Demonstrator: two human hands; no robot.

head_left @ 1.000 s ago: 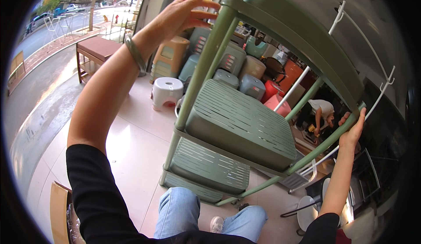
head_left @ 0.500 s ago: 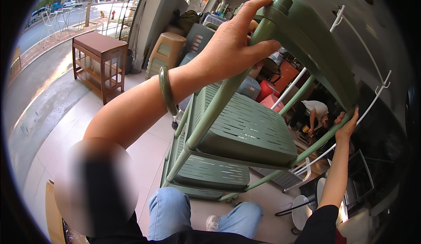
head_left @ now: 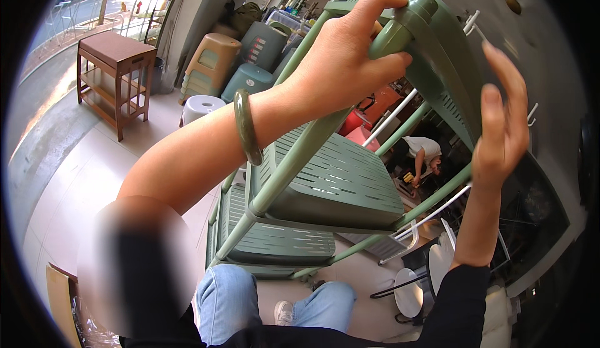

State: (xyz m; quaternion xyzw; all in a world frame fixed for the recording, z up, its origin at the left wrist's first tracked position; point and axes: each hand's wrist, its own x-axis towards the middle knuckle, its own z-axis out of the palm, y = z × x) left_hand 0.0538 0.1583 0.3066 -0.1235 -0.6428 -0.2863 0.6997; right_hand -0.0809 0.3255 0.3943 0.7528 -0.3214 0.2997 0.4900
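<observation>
A green plastic tiered rack (head_left: 331, 173) with slotted shelves and round posts stands tilted in view in front of me. My left hand (head_left: 350, 63) is closed around its near left corner, where the post meets the top shelf (head_left: 447, 73); a green bangle (head_left: 246, 126) circles that wrist. Beside the right end of the top shelf, my right hand (head_left: 503, 129) is raised with its fingers stretched out, slightly blurred and holding nothing. The hand hides part of that corner. Below are the middle and lower shelves (head_left: 281, 242).
A brown wooden rack (head_left: 115, 57) stands at the left near the street. Stacked stools (head_left: 212, 60) and a white stool (head_left: 203, 105) are behind the green rack. A person (head_left: 425, 151) bends over at the back right. White poles (head_left: 390, 120) and a round white seat (head_left: 408, 292) stand nearby.
My right hand has let go of the top shelf's right corner and lifted, fingers spreading. My left hand keeps its grip. The view has shifted, so the background sits further left.
</observation>
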